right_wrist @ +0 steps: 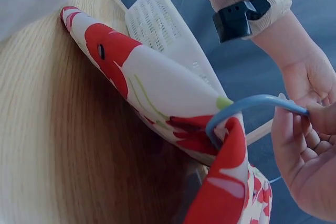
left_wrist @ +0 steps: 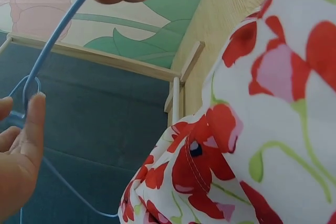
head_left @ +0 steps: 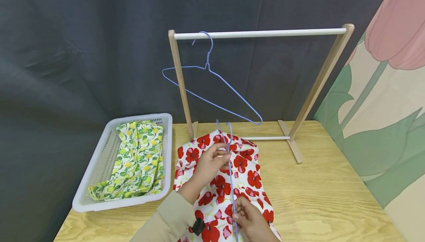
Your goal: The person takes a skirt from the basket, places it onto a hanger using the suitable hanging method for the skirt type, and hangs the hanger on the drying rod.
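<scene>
A white garment with red poppies point(head_left: 220, 186) lies on the table in front of me. A thin blue clothes hanger point(head_left: 231, 179) stands on edge over it, hook toward the rack. My left hand point(head_left: 212, 162) pinches the hanger close to its hook. Nearer to me, my right hand point(head_left: 250, 218) grips its lower part between thumb and fingers. In the right wrist view, the hanger's rounded end point(right_wrist: 247, 102) dips in at the edge of the cloth, beside my right hand point(right_wrist: 310, 177). How far it reaches inside is hidden.
A wooden rack with a white rail point(head_left: 265, 34) stands behind the garment; a second blue hanger point(head_left: 229, 83) hangs from it. To the left, a white plastic basket point(head_left: 99, 157) holds folded lemon-print cloth point(head_left: 141, 157). Wooden table point(head_left: 318, 197) extends to the right.
</scene>
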Available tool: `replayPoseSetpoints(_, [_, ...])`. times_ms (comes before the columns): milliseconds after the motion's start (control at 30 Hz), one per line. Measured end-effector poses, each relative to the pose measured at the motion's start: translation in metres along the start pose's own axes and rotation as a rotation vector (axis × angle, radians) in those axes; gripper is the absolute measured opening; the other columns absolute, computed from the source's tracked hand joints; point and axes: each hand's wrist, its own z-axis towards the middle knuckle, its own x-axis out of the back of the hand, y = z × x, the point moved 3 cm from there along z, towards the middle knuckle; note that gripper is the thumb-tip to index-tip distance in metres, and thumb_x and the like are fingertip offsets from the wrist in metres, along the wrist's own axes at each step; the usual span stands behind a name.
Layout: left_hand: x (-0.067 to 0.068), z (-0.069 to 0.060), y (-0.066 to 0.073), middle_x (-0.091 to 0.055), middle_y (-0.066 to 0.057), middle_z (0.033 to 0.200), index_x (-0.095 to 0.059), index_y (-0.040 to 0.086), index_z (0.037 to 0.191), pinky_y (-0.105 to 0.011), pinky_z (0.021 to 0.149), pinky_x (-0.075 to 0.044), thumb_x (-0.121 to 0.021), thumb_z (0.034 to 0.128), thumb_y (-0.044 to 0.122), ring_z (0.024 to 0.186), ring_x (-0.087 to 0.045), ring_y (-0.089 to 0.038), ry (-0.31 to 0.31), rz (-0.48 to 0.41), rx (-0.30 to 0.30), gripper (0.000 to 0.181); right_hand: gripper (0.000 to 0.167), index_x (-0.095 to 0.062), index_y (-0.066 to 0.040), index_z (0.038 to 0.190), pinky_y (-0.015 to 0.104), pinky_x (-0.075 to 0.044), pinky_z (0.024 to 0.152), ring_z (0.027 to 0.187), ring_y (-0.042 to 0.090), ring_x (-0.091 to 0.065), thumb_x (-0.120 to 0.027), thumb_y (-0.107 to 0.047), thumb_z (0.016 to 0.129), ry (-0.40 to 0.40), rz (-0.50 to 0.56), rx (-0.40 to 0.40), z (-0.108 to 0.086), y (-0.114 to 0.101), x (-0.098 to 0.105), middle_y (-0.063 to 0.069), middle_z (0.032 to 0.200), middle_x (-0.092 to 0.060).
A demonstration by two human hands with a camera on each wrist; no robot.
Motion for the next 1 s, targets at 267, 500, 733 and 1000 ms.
replayPoseSetpoints(267, [0.005,-0.012,0.011,-0.054,-0.017,0.107,-0.043,0.002,0.124,-0.036,0.077,-0.046,-0.051,0.0858,0.004,0.088,-0.057,-0.026,-0.017,0.102,0.005,0.039,0.014,-0.039,0.009,0.085,0.015,-0.037,0.051,0.059,0.001,-0.04,-0.051,0.001,0.083,-0.018,-0.033,-0.019,-0.005,0.004,0.01,-0.002,0.067,-0.039])
replayPoseSetpoints(500, [0.015,-0.017,0.004,-0.054,-0.016,0.1,-0.05,-0.003,0.11,-0.029,0.076,-0.045,-0.052,0.0851,0.007,0.092,-0.054,-0.025,0.019,0.168,-0.001,0.027,0.014,-0.036,0.01,0.086,0.019,-0.037,0.048,0.059,0.002,-0.04,-0.048,0.003,0.084,-0.038,0.024,0.038,-0.01,0.002,0.019,-0.002,0.068,-0.04])
replayPoseSetpoints(733, [0.04,-0.013,-0.024,-0.056,-0.002,0.093,-0.057,0.007,0.1,-0.029,0.071,-0.044,-0.056,0.0838,0.025,0.086,-0.051,-0.016,0.066,0.303,-0.004,0.024,0.016,-0.034,0.015,0.09,0.023,-0.034,0.049,0.062,0.003,-0.039,-0.044,0.003,0.086,0.017,0.025,0.039,-0.016,-0.001,0.033,0.0,0.072,-0.039])
replayPoseSetpoints(1000, [0.063,-0.016,-0.022,-0.057,-0.003,0.091,-0.058,0.005,0.098,-0.031,0.072,-0.044,-0.058,0.0829,0.022,0.085,-0.051,-0.017,0.147,0.358,-0.031,0.023,0.009,-0.032,0.018,0.089,0.023,-0.046,0.053,0.066,0.006,-0.048,-0.038,0.012,0.085,0.017,0.088,0.236,-0.02,-0.005,0.041,0.0,0.077,-0.044])
